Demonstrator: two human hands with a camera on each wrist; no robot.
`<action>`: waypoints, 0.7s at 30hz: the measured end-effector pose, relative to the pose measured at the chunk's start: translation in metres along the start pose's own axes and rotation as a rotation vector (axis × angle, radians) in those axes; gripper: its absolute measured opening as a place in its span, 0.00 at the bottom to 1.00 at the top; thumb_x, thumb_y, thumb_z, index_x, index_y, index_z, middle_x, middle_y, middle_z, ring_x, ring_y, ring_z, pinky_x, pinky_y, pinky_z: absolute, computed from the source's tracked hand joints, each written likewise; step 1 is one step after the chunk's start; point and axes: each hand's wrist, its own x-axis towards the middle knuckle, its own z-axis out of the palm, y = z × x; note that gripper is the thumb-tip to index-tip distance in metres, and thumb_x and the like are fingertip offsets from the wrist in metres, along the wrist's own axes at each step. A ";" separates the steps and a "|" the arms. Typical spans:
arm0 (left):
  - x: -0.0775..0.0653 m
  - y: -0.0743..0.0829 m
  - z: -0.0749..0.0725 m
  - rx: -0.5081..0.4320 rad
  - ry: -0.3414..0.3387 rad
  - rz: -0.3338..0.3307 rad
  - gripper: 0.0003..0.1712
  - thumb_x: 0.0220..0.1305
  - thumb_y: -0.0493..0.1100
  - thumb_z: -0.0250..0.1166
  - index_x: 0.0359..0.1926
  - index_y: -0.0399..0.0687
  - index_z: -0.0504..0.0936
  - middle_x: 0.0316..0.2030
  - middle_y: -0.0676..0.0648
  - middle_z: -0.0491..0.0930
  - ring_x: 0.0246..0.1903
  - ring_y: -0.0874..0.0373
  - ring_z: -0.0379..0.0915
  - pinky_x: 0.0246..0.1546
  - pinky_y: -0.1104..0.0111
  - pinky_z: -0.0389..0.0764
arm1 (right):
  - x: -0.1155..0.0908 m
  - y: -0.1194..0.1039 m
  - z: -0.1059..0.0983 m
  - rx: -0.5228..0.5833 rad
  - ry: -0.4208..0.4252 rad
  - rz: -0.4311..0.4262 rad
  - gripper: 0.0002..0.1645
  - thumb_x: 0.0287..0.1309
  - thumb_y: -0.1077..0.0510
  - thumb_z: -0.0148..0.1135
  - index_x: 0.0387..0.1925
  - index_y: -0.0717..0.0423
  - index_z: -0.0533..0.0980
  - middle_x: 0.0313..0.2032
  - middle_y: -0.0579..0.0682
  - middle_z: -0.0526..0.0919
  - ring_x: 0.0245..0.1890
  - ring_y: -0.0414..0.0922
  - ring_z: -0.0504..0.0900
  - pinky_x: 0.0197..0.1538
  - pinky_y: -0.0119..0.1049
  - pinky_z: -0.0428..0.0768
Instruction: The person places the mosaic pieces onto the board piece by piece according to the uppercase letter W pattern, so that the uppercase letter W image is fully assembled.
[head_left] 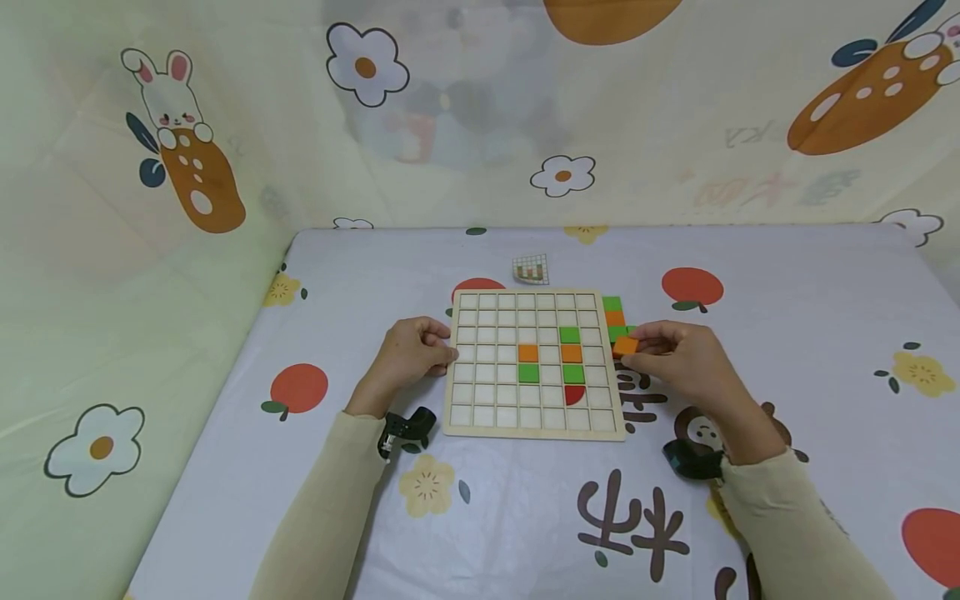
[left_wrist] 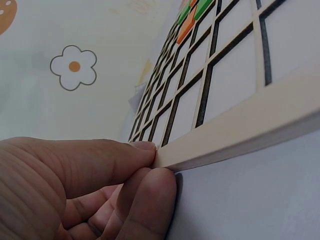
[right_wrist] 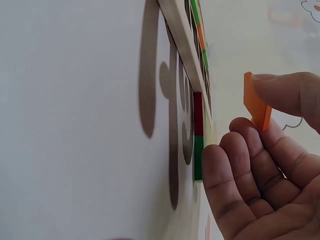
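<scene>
A square wooden grid board (head_left: pixel 505 434) lies flat on the table. My left hand (head_left: pixel 405 354) holds its left edge; in the left wrist view the thumb and forefinger pinch the wooden rim (left_wrist: pixel 220 142). Just off the board's right edge, my right hand (head_left: pixel 686 354) pinches an orange square tile (head_left: pixel 625 347) between thumb and fingers, raised above the table in the right wrist view. On the board, an orange tile (head_left: pixel 528 353) sits above a green one (head_left: pixel 528 373). Farther right, a column runs green (head_left: pixel 570 335), orange (head_left: pixel 572 354), green (head_left: pixel 573 374), then a red rounded piece (head_left: pixel 574 395).
More green and orange tiles (head_left: pixel 615 318) lie along the board's right edge, partly behind the right hand. A small card with a printed grid picture (head_left: pixel 530 269) lies beyond the board. Black devices (head_left: pixel 405 429) are worn on both wrists. A patterned cloth (head_left: pixel 510 517) covers the table.
</scene>
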 end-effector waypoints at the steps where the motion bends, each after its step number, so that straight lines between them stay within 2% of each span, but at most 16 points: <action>1: 0.000 0.000 0.000 0.000 0.000 -0.001 0.17 0.63 0.32 0.73 0.51 0.35 0.81 0.31 0.45 0.81 0.26 0.59 0.81 0.29 0.72 0.86 | 0.000 0.000 0.000 0.002 0.000 -0.004 0.26 0.62 0.56 0.75 0.56 0.66 0.80 0.45 0.61 0.87 0.43 0.53 0.82 0.35 0.26 0.79; 10: 0.001 -0.002 0.000 0.000 -0.002 0.003 0.17 0.62 0.32 0.73 0.51 0.36 0.81 0.32 0.45 0.81 0.26 0.58 0.82 0.29 0.71 0.86 | 0.000 -0.004 0.006 0.029 0.002 -0.040 0.24 0.60 0.56 0.75 0.53 0.65 0.82 0.43 0.59 0.87 0.42 0.53 0.81 0.34 0.27 0.81; 21: 0.002 -0.002 0.000 0.015 -0.006 0.013 0.16 0.62 0.32 0.73 0.51 0.35 0.81 0.32 0.45 0.81 0.26 0.59 0.81 0.29 0.72 0.86 | -0.001 -0.013 0.013 0.041 -0.030 -0.082 0.23 0.61 0.56 0.75 0.54 0.65 0.82 0.45 0.59 0.87 0.45 0.53 0.82 0.38 0.27 0.81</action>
